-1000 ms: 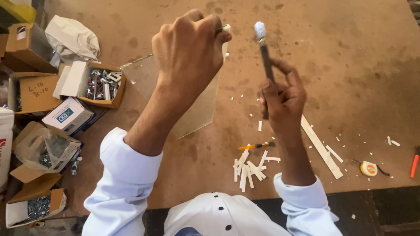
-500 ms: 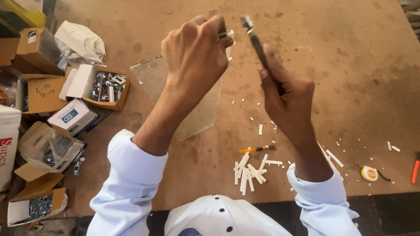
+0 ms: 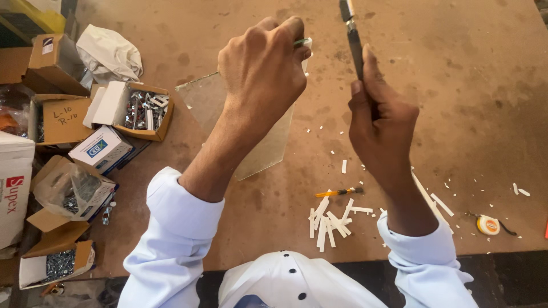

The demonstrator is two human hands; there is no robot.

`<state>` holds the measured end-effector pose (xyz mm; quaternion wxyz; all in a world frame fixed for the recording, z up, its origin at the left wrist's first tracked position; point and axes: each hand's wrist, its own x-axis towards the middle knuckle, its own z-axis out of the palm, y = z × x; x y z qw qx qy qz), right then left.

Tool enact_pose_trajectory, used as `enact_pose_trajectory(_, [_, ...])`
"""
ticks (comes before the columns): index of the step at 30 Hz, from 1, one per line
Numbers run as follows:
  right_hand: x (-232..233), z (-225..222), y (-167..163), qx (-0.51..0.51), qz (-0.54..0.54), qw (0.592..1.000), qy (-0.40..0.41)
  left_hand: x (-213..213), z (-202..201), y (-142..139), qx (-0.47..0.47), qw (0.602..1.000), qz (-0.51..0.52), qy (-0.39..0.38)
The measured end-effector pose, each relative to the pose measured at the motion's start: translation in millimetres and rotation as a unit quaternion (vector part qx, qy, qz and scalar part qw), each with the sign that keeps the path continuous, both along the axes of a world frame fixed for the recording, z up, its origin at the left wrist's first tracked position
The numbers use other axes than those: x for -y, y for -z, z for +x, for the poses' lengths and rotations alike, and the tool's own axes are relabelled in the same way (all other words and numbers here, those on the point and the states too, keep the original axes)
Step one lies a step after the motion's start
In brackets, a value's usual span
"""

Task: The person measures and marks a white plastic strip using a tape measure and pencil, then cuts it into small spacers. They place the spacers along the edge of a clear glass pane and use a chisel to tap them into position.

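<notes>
A workshop: a worn brown workbench [image 3: 468,85] with open cardboard boxes of metal hardware [image 3: 140,111] and a tape measure [image 3: 488,225].

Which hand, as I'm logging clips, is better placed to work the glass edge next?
Right, probably: the right hand holds the dark tool beside the glass pane, whose top edge the left hand pinches.

Boxes [image 3: 130,109] along table [image 3: 456,85] left edge; strips [image 3: 331,219] at near edge; tape measure [image 3: 488,225] toward near right corner.
</notes>
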<state>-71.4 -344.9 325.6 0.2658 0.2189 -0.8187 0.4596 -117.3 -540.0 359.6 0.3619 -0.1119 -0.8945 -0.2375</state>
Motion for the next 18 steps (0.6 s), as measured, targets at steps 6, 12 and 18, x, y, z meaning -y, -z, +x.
enact_pose_trajectory(6, [10, 4, 4, 0.007, 0.105, 0.994, -0.015, 0, -1, 1, -0.006, 1.0, -0.01, 0.005])
enact_pose_trajectory(12, [-3, 8, -6, 0.038, 0.028, 0.999, -0.01, 1, -1, 1, -0.005, 1.0, -0.022, 0.014])
enact_pose_trajectory(18, [-11, 7, -5, 0.081, 0.086, 0.993, -0.021, 2, -1, 0, 0.011, 1.0, -0.005, 0.02])
